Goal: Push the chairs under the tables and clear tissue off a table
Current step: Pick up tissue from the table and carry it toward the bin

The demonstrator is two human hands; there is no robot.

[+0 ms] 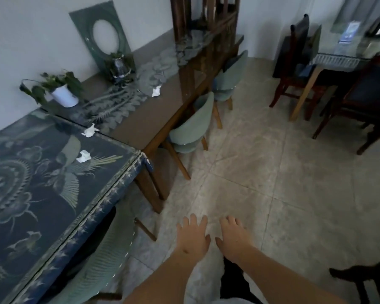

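My left hand [192, 236] and my right hand [234, 238] hang side by side over the tiled floor, fingers spread, holding nothing. Three crumpled white tissues lie on the tables at the left: one [83, 156] on the dark patterned table [53, 216], one [90, 131] at the seam between tables, one [156, 91] on the brown table [145, 126]. Two green chairs [193, 128] [228, 80] sit tucked against the brown table. Another green chair [105, 266] stands at the patterned table, just left of my left arm.
A white potted plant [63, 93], a glass vase [120, 66] and a framed round mirror [103, 34] stand along the wall. Dark wooden chairs [298, 69] [364, 99] surround a glass table [347, 53] at the right. Another dark chair [369, 279] shows at the bottom right.
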